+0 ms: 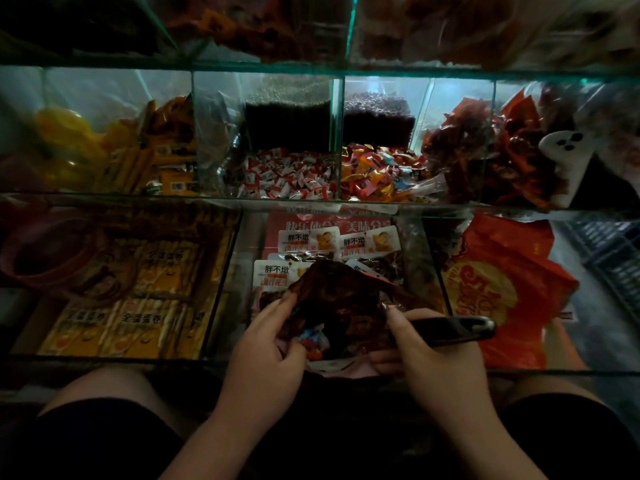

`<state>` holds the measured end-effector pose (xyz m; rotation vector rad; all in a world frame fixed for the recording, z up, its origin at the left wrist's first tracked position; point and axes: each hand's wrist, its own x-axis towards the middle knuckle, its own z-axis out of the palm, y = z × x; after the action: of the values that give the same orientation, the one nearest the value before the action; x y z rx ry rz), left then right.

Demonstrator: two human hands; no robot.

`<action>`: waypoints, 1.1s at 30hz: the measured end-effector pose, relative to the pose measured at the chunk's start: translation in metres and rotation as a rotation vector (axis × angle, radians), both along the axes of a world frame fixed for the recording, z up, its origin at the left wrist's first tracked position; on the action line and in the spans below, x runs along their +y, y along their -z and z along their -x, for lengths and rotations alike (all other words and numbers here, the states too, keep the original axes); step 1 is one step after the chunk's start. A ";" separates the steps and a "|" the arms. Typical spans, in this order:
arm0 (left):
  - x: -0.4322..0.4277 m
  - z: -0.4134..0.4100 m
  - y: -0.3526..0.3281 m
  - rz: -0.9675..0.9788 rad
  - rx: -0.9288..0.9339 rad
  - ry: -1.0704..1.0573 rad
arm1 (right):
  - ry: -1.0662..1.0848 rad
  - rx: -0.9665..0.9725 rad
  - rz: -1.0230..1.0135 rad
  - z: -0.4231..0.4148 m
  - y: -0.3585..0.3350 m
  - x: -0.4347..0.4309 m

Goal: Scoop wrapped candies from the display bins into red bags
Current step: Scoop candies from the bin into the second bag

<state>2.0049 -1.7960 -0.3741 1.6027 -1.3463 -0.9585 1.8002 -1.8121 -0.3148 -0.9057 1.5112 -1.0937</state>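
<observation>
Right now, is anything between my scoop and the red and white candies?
Only the bin's glass front edge crosses between the scoop in your right hand and the red-and-white candies; you'd likely need to lift over it.

ahead of hands: red bag, gripped by left hand, blocks the straight path | right of right hand: its black scoop juts sideways | further ahead: glass rim fronts bins, open room above white-red candies and mixed candies | flanks: left glass divider, right glass divider
</observation>
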 end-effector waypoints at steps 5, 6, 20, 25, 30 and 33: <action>-0.001 -0.001 -0.004 0.011 -0.053 -0.025 | 0.107 -0.025 0.081 0.009 -0.005 0.003; 0.000 -0.001 -0.004 0.013 -0.048 -0.023 | 0.122 -0.010 0.105 0.014 -0.008 0.002; -0.001 0.010 -0.026 0.114 -0.410 0.036 | 0.167 -0.123 0.190 0.047 -0.025 -0.001; -0.005 0.013 -0.028 0.040 -0.504 0.052 | 0.125 -0.174 0.191 0.055 -0.031 0.002; -0.017 0.011 -0.032 -0.044 -0.600 0.072 | 0.059 -0.267 0.215 0.058 -0.048 0.007; -0.024 0.009 -0.034 -0.062 -0.608 0.066 | 0.063 -0.307 0.238 0.055 -0.052 0.011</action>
<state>1.9958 -1.8204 -0.3405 2.0016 -1.7915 -0.5652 1.7448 -1.8010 -0.2623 -0.8102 1.1801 -1.4109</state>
